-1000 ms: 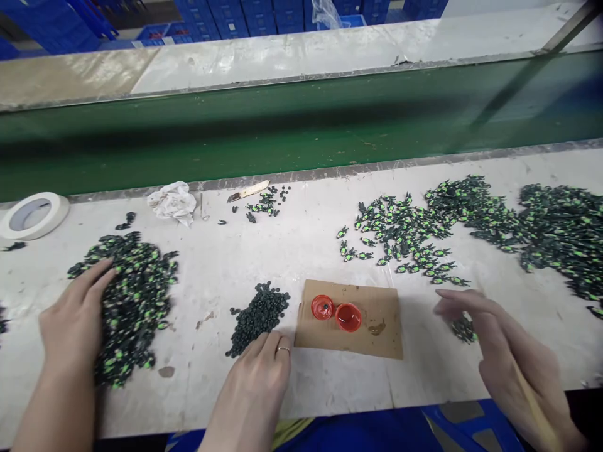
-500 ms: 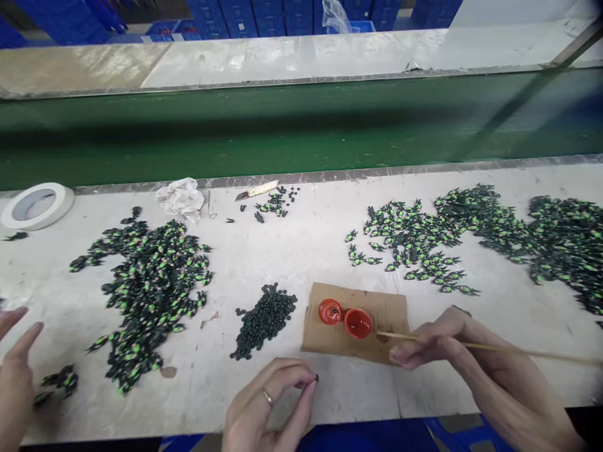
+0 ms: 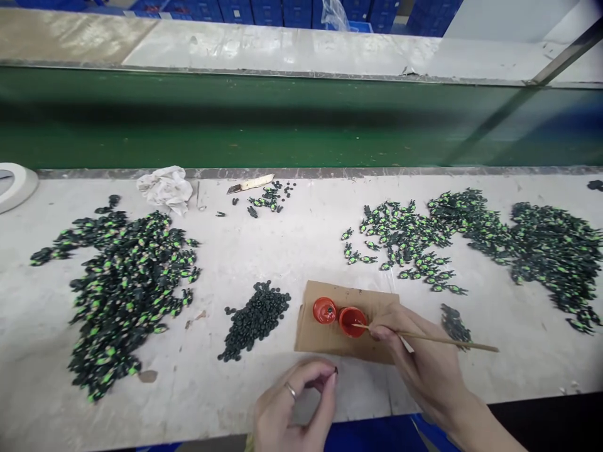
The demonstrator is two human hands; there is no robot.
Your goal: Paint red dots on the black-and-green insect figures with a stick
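Note:
My left hand [image 3: 294, 405], a ring on one finger, pinches a tiny dark piece [image 3: 335, 370] between thumb and fingertips near the table's front edge. My right hand [image 3: 421, 361] grips a thin wooden stick [image 3: 438, 339], whose tip rests in the right one of two small red caps [image 3: 351, 320] on a brown cardboard piece [image 3: 320, 339]. The other red cap [image 3: 324, 310] sits just left of it. A pile of small dark round pieces [image 3: 254, 317] lies left of the cardboard.
A large heap of black-and-green parts [image 3: 122, 282] covers the left of the white table [image 3: 292, 251]; more such parts [image 3: 471, 242] spread at the right. Crumpled tissue [image 3: 166, 187], a tape roll [image 3: 14, 185] and a green conveyor belt [image 3: 282, 125] lie beyond.
Another person's hand at the far left has left the view. My right hand moved left and brought the stick's tip into the red cap. My left hand stays pinched on the dark piece.

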